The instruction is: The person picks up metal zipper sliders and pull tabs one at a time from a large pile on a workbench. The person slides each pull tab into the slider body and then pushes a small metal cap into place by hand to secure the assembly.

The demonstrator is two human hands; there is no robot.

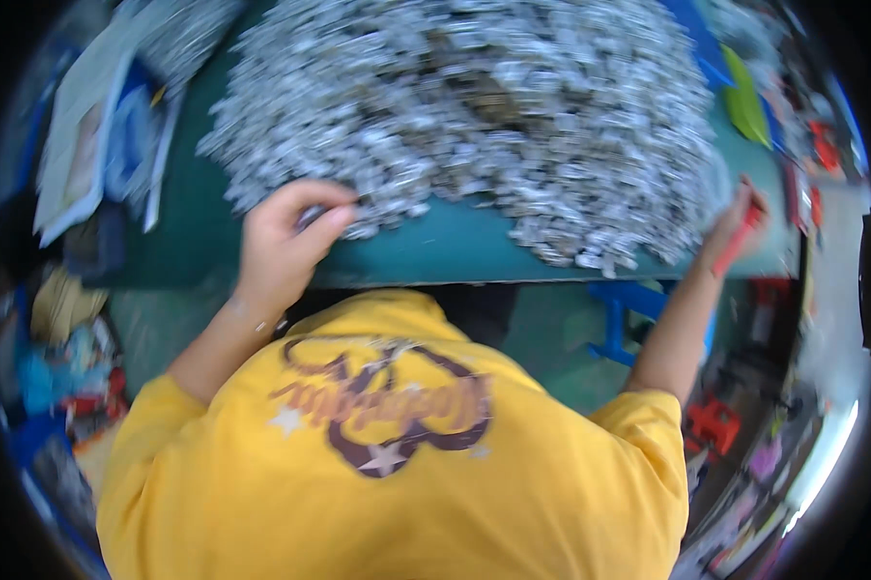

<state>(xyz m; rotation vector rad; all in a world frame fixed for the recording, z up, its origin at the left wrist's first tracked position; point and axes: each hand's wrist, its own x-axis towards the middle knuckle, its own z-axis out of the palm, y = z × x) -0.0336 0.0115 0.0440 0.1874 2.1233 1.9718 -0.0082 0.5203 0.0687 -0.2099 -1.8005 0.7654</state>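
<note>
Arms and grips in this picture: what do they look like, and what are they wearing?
The left arm and right arm are human forearms, bare below short yellow sleeves. The left grip and right grip are ungloved hands. The yellow shirt bears a dark print, pale stars and reddish lettering. No cables show.

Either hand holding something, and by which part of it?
Right hand: a slim red strip-shaped object, apparently by its upper end; blur hides the exact grip. Left hand: nearly pinched; whether it holds anything cannot be told.
</note>
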